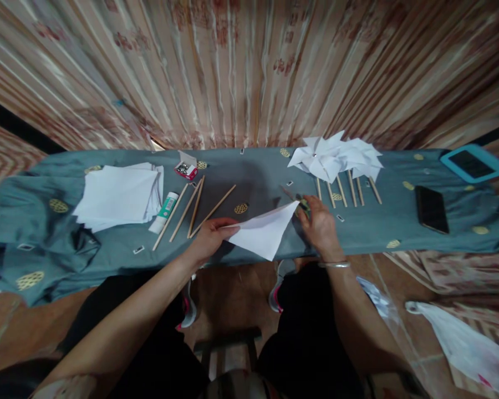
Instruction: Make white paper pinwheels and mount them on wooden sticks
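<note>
My left hand [213, 237] pinches the left corner of a white sheet of paper [266, 228], folded into a triangle and held over the front of the table. The sheet's far right corner reaches up to my right hand [319, 224]. In that hand is a pair of scissors [303, 207] with dark green and yellowish handles, blades pointing up and left; my fingers partly cover the handles. Left of my left hand lie several thin wooden sticks [183, 213] and a green and white glue stick [163, 212]. White paper pinwheels [320, 158] on sticks lie beyond my right hand.
A stack of white paper [116, 195] lies at the left, with a small open red box of metal pins [187, 168] nearby. To the right are a black phone [431, 209] and a blue-framed tablet [474, 164]. Green cloth [249, 169] covers the narrow table; a curtain hangs behind.
</note>
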`<state>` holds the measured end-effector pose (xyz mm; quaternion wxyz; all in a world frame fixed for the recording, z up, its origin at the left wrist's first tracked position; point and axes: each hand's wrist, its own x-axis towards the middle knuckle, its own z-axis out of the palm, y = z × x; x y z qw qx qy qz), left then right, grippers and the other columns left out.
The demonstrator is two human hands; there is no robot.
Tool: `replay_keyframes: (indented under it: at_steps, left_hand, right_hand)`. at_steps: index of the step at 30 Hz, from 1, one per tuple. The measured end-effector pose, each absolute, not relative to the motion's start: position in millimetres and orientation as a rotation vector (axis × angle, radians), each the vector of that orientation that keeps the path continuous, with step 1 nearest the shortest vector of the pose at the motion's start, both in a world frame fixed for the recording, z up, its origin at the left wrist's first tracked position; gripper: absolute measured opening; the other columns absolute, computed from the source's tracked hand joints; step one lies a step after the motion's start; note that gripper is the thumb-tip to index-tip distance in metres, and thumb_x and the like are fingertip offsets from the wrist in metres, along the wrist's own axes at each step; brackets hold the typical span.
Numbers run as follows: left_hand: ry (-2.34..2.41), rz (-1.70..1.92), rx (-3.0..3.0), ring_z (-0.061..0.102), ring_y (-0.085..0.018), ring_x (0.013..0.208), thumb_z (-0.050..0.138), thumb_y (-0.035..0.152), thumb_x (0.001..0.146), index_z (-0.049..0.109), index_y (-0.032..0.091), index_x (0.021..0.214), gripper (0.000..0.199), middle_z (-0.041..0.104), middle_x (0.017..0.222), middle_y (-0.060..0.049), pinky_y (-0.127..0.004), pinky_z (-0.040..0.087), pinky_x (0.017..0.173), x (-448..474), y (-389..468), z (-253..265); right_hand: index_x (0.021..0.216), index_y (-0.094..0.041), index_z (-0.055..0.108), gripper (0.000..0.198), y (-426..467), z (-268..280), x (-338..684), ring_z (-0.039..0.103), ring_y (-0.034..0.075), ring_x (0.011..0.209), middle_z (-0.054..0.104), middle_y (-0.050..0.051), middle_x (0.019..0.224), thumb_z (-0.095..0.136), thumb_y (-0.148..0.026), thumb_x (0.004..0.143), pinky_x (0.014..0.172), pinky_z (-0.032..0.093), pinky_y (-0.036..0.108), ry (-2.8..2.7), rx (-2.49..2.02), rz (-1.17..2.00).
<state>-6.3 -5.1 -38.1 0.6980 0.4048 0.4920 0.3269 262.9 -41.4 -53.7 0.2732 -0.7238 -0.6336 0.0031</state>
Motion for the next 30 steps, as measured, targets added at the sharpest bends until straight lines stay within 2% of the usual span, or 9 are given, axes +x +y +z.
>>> replay_keyframes:
  at_steps: [4,9,18,24,30]
  left_hand:
    - [1.104,0.91,0.819,0.065,-0.02,0.063,0.086,0.033,0.047,0.075,0.013,0.071,0.033,0.075,0.071,-0.008,-0.031,0.051,0.065,1,9,-29]
    - [1.059,1.07,0.81,0.069,-0.021,0.075,0.086,0.033,0.051,0.076,0.012,0.08,0.037,0.076,0.08,-0.008,-0.033,0.053,0.078,10,28,-21]
    - [1.099,1.135,0.872,0.066,-0.018,0.063,0.084,0.037,0.053,0.075,0.013,0.073,0.032,0.074,0.07,-0.005,-0.029,0.052,0.065,14,41,-21]
    - [1.087,1.212,0.872,0.066,-0.019,0.063,0.083,0.038,0.053,0.073,0.013,0.079,0.037,0.072,0.071,-0.004,-0.032,0.053,0.066,9,45,-11]
    - [1.258,1.372,1.016,0.065,-0.02,0.067,0.08,0.033,0.058,0.074,0.015,0.075,0.026,0.071,0.068,-0.002,-0.03,0.052,0.064,-8,59,-5]
  right_hand:
    - [0.117,-0.011,0.06,0.036,-34,-58,266,0.064,0.029,0.095,0.068,0.018,0.104,0.044,-0.032,0.093,0.084,0.048,0.039,-1.84,-2.127,-0.116]
    - [0.114,-0.008,0.061,0.036,-31,-50,260,0.063,0.029,0.088,0.068,0.019,0.095,0.045,-0.032,0.093,0.077,0.047,0.038,-1.876,-2.234,-0.139]
    - [0.119,-0.01,0.059,0.035,-48,-54,263,0.065,0.029,0.09,0.07,0.018,0.096,0.051,-0.022,0.088,0.079,0.049,0.039,-1.901,-2.192,0.01]
    - [0.118,-0.016,0.06,0.034,-49,-58,258,0.068,0.024,0.08,0.073,0.01,0.093,0.051,-0.029,0.087,0.072,0.052,0.035,-1.793,-2.003,0.274]
    - [0.11,-0.014,0.064,0.029,-46,-52,234,0.065,0.028,0.091,0.072,0.016,0.099,0.051,-0.023,0.086,0.082,0.05,0.04,-1.932,-1.95,0.19]
